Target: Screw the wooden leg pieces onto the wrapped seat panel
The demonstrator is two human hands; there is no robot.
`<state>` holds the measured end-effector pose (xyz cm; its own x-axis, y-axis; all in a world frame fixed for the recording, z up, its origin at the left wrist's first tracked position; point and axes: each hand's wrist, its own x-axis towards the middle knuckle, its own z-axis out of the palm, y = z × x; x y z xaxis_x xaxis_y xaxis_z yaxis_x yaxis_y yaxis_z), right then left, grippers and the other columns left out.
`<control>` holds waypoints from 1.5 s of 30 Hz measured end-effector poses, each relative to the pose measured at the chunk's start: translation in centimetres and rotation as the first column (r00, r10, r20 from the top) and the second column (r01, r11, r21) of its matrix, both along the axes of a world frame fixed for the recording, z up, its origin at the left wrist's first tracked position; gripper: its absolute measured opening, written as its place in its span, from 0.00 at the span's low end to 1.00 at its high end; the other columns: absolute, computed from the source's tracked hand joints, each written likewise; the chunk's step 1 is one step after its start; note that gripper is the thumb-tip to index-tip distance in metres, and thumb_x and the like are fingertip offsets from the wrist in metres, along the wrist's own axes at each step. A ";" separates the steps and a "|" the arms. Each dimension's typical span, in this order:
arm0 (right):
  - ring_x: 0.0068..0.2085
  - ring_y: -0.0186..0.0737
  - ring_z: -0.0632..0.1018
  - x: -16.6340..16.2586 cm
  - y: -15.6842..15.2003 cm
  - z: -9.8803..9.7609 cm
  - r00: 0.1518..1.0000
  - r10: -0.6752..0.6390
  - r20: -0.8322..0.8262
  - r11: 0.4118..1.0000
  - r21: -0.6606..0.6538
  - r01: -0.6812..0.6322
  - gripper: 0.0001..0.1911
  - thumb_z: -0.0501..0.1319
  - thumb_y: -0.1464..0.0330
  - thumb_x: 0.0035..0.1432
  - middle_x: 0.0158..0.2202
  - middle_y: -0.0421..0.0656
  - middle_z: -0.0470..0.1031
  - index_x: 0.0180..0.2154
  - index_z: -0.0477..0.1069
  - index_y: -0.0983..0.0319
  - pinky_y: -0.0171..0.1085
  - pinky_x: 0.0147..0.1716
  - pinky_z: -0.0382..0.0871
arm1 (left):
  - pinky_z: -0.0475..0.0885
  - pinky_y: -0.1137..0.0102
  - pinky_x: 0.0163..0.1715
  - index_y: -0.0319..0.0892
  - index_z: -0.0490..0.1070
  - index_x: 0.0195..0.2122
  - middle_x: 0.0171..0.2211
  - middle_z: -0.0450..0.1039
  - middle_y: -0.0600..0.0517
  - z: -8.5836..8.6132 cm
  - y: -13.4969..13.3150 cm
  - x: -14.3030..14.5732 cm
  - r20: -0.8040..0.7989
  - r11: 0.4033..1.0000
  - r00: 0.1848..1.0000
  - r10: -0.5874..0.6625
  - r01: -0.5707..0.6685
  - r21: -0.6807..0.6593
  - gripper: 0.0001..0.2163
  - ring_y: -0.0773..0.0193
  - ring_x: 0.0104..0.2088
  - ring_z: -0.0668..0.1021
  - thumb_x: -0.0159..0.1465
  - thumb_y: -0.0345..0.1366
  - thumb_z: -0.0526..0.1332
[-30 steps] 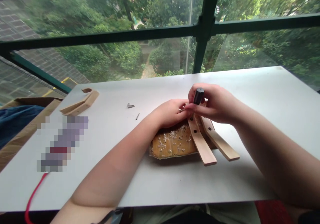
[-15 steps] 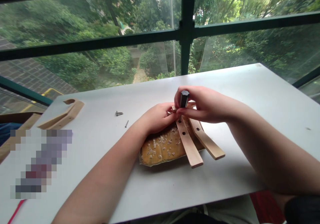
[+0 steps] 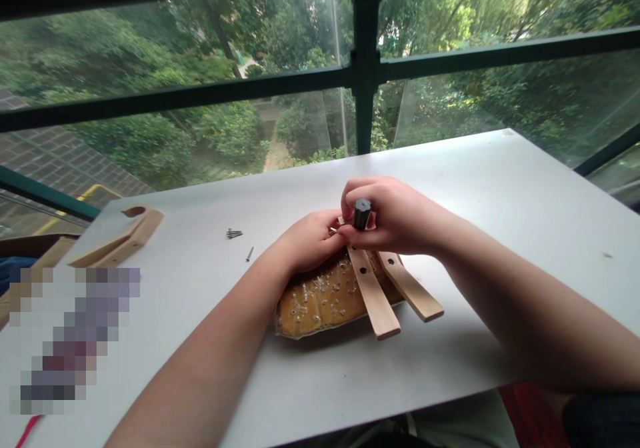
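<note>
My right hand [image 3: 400, 216] is closed around the black handle of a screwdriver [image 3: 362, 215], which stands nearly upright over a wooden strip [image 3: 375, 295] with dark holes. My left hand [image 3: 311, 238] pinches the far end of that strip, its fingertips partly hidden behind the right hand. A second bent wooden strip [image 3: 411, 285] lies alongside to the right. Both rest on a brown block [image 3: 315, 301] wrapped in clear film and pitted with small holes. The screwdriver's tip is hidden by my right hand.
Several screws [image 3: 233, 233] lie in a small pile left of my hands, with a single screw [image 3: 249, 254] nearer. A curved wooden piece [image 3: 125, 238] sits at the white table's [image 3: 505, 168] left edge. A box [image 3: 47, 261] stands beyond that edge; windows line the back.
The screwdriver handle and my right hand have shifted slightly lower and left; the screwdriver's shaft, visible before, is now covered. The whole view has shifted a little. Both grips stay the same.
</note>
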<state>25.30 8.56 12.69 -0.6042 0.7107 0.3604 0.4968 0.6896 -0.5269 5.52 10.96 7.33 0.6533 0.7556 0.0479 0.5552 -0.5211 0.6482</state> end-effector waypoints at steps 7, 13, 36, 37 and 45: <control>0.39 0.39 0.71 -0.8 -0.1 -1.3 0.975 -0.013 -0.220 0.988 0.146 0.046 0.17 0.62 0.76 0.49 0.39 0.43 0.71 0.43 0.63 0.60 0.38 0.40 0.64 | 0.73 0.64 0.46 0.42 0.74 0.42 0.45 0.78 0.49 0.3 -0.2 0.2 -0.002 1.000 1.000 -0.012 0.012 -0.010 0.12 0.55 0.44 0.78 0.67 0.41 0.53; 0.33 0.34 0.69 0.0 -0.7 0.0 0.978 0.162 -0.129 0.984 0.098 -0.150 0.10 0.58 0.75 0.55 0.35 0.40 0.71 0.40 0.63 0.60 0.35 0.33 0.62 | 0.73 0.63 0.46 0.40 0.74 0.45 0.47 0.77 0.47 -0.1 -0.2 0.0 -0.017 1.000 1.000 0.004 -0.004 0.026 0.13 0.54 0.45 0.78 0.67 0.40 0.55; 0.27 0.32 0.64 0.0 -1.2 0.8 0.988 -0.156 0.011 0.970 0.189 0.151 0.08 0.58 0.68 0.57 0.26 0.38 0.67 0.27 0.63 0.61 0.35 0.28 0.55 | 0.72 0.66 0.40 0.41 0.73 0.40 0.39 0.78 0.50 0.1 -0.2 0.1 -0.006 1.000 1.000 0.002 -0.001 0.011 0.15 0.57 0.40 0.78 0.68 0.46 0.53; 0.31 0.33 0.68 0.0 -1.1 0.6 0.994 -0.100 -0.037 0.979 0.177 0.105 0.01 0.57 0.70 0.58 0.31 0.40 0.71 0.32 0.66 0.61 0.34 0.30 0.58 | 0.72 0.66 0.40 0.41 0.73 0.40 0.40 0.78 0.49 0.0 -0.2 0.1 -0.017 1.000 1.000 0.013 -0.012 0.014 0.15 0.56 0.41 0.79 0.68 0.46 0.53; 0.34 0.34 0.71 0.8 -1.6 1.7 0.980 0.197 -0.011 0.980 -0.025 -0.197 0.07 0.54 0.74 0.60 0.36 0.40 0.74 0.40 0.67 0.61 0.34 0.34 0.62 | 0.72 0.63 0.46 0.41 0.73 0.43 0.43 0.78 0.48 -0.3 -0.2 0.0 0.020 0.999 1.000 0.003 -0.004 0.038 0.13 0.54 0.46 0.78 0.67 0.43 0.55</control>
<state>26.13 6.95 14.40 -0.7304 0.5869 0.3493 0.3479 0.7598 -0.5492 5.51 10.74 7.00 0.6495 0.7551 0.0895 0.5441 -0.5437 0.6390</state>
